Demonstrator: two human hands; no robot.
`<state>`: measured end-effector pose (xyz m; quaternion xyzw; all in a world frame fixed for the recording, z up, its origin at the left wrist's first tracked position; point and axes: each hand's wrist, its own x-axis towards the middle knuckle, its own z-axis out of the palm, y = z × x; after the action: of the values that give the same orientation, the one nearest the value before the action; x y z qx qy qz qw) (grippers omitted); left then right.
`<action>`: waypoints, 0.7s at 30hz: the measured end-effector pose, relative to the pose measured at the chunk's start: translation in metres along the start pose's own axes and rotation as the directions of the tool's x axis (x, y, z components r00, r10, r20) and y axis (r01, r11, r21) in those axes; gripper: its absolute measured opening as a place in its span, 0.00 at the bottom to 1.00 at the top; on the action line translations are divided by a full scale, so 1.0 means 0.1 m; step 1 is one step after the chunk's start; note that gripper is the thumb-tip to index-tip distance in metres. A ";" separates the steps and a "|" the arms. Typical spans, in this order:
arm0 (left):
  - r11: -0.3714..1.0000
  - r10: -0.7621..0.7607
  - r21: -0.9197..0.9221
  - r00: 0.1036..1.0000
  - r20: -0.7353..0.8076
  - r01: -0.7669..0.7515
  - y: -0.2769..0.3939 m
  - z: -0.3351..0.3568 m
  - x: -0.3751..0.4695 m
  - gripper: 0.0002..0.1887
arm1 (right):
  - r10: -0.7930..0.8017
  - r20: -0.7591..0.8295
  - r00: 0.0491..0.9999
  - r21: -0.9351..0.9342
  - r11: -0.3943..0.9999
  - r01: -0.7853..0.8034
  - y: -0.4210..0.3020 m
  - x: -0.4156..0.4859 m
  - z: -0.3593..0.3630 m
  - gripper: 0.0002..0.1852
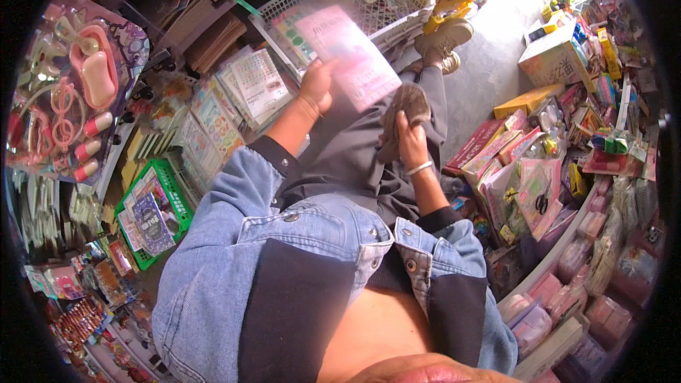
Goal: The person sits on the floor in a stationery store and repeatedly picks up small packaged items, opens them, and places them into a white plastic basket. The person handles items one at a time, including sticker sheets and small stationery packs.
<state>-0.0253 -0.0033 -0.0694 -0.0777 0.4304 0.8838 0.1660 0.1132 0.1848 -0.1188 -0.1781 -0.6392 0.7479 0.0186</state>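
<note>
My left hand grips the lower left edge of a pink booklet or flat packet that bears printing. The packet is tilted above my lap, close to a white plastic basket that holds sheets of colourful stickers. In my right hand is a bunched brown cloth, held over my dark grey trousers just below the packet's lower right corner. Left of my left forearm lie stacked sticker sheets in clear wrappers.
A green plastic basket with printed packs stands at the left, below a hanging pink toy set. Boxes and packets, including a carton, crowd the right side. A shelf edge curves along the lower right. Grey floor shows beyond my shoes.
</note>
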 end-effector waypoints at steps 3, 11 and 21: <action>0.999 -0.047 -0.031 0.995 -0.088 0.045 0.25 -0.20 0.48 0.14 | 0.176 0.009 0.984 0.155 0.972 -0.176 0.18 -0.15 -0.05 0.16; 0.959 -0.077 0.263 0.992 -0.099 0.101 0.58 0.01 1.44 0.19 | 0.433 0.116 0.894 0.307 0.840 -0.447 0.12 -0.31 -0.08 0.18; 0.737 0.215 0.668 0.973 -0.088 -0.103 0.31 -0.64 0.59 0.18 | 0.431 0.225 0.874 0.369 0.793 -0.486 0.41 -0.43 -0.04 0.20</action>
<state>-0.0919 -0.0581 -0.1020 -0.0473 0.7311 0.6768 0.0715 0.1629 0.1704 -0.1481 -0.2710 -0.4034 0.8578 -0.1674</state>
